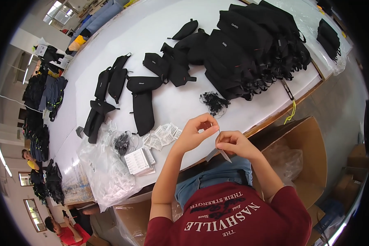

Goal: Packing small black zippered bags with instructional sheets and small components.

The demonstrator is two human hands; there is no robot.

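Near the table's front edge, my two hands are close together. My right hand [238,144] is closed on a small paper tag [224,156], whose pale lower end sticks out below the fingers. My left hand [197,130] is closed in a pinch just beside it; what its fingertips hold is too small to make out. Just beyond them lies a tangle of black tag cords [214,102]. To the left are loose white labels [162,137], a stack of white printed cards [137,161], a second black cord bundle [122,142] and a clear plastic bag [106,168].
A large pile of black fabric pouches [250,49] covers the table's far right. More black pouches [143,108] lie across its middle and left. An open cardboard box [307,151] stands at my right. Other people [69,233] are at the far left.
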